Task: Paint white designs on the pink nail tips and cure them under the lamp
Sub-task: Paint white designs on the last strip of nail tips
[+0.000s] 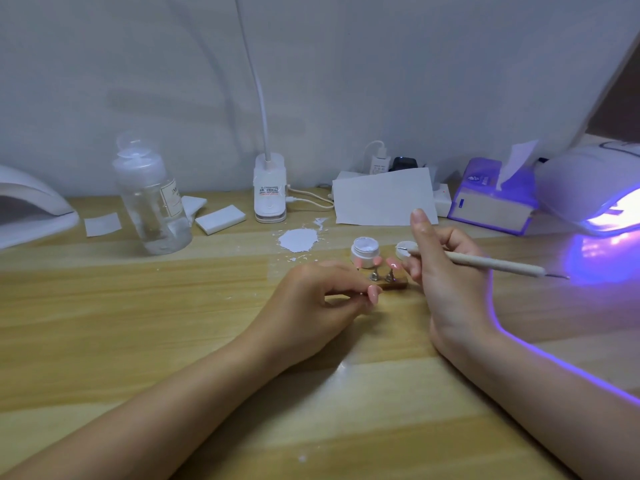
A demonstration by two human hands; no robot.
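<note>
Two pink nail tips stand on metal pegs on a small wooden holder at the table's middle. My left hand pinches a third pink nail tip just left of the holder. My right hand grips a thin white liner brush, its fine tip pointing left above the holder. An open jar of white gel and its lid sit right behind. A curing lamp glows violet at the right edge.
A second white lamp, unlit, sits far left. A clear bottle, cotton pads, a clip desk lamp, a white card, a tissue box and a white paint smear line the back of the wooden table.
</note>
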